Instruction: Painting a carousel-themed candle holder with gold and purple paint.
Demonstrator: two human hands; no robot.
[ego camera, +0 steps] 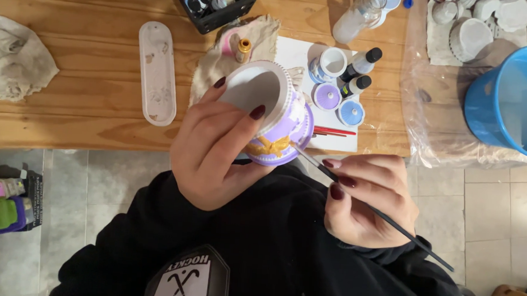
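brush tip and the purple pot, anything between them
Nothing visible does. The right hand holds the thin black brush, and its tip reaches the lilac side of the purple pot by the gold trim. The left hand grips the pot from the other side, clear of the tip.

Open wood lies at ten o'clock of the left hand (212, 151), between the crumpled cloth (13, 57) and the oval white tray (157, 72); a hand can pass there. At twelve o'clock the black box of paint bottles (214, 1) and the beige rag (244, 51) crowd the way. At one o'clock of the right hand (369, 198), small paint pots (338, 98) and dropper bottles (361, 69) block the white sheet (292, 53). At two o'clock the blue bucket (512, 101) closes the table's end.
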